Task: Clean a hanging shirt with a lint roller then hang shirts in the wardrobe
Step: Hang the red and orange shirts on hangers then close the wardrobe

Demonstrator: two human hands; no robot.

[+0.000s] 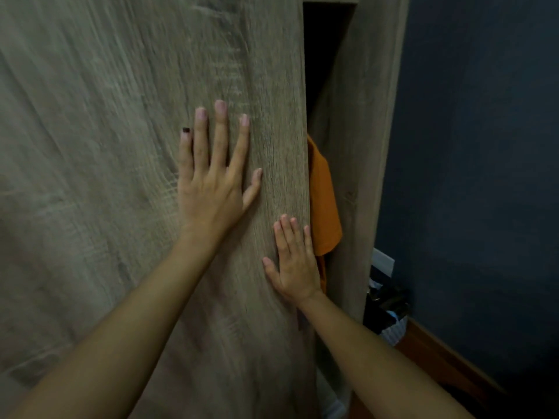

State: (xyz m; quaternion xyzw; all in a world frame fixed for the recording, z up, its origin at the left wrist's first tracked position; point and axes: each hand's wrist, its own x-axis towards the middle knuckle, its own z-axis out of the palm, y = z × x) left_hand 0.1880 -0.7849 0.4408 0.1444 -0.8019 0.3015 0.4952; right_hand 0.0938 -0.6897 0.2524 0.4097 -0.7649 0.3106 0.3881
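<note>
A grey-brown wood-grain wardrobe door (127, 146) fills most of the view, close in front of me. My left hand (213, 176) presses flat against it with fingers spread and straight. My right hand (295, 264) lies flat on the door lower down, near its right edge. Through the narrow gap between the door edge and the wardrobe's side panel (360, 152), an orange shirt (323, 207) hangs inside, part of it poking out. The wardrobe interior above the shirt is dark. No lint roller is in view.
A dark blue wall (484, 176) stands to the right of the wardrobe. At its foot are a white wall socket (382, 261), a dark bag or bin with striped fabric (388, 309) and a strip of wooden floor (438, 367).
</note>
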